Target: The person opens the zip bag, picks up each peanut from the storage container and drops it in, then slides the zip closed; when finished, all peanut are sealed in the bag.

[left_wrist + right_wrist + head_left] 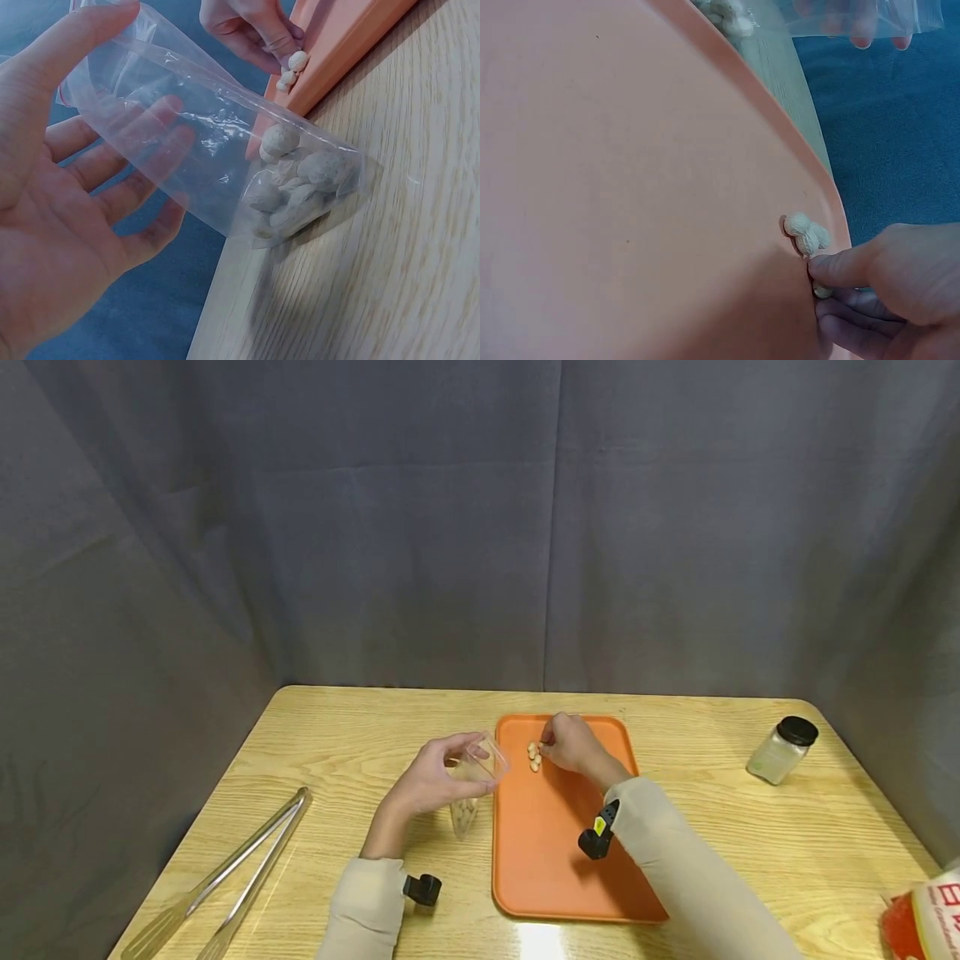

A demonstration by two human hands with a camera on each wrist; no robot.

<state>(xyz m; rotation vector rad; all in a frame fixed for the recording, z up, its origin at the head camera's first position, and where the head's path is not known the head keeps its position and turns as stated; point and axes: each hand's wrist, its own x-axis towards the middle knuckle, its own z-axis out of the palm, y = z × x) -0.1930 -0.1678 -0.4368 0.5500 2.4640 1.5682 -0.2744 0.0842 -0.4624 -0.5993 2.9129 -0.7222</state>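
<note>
My left hand [429,779] holds a clear plastic zip bag [214,124] by its mouth, thumb at the upper edge and fingers spread along the other side. Several peanuts in the shell [304,184] fill the bag's bottom end, which hangs down by the table left of the orange tray [536,852]. At the tray's far left part, my right hand [573,745] pinches a peanut [823,290] between thumb and fingers. Touching or very near its fingertips, a few loose peanuts [807,234] lie together on the tray.
Metal tongs [247,872] lie on the wooden table [360,727] at the left. A glass jar [780,752] with a black lid stands at the far right. Partly cut off, a red and white package [930,914] sits at the near right corner. Grey curtains [420,568] surround the table.
</note>
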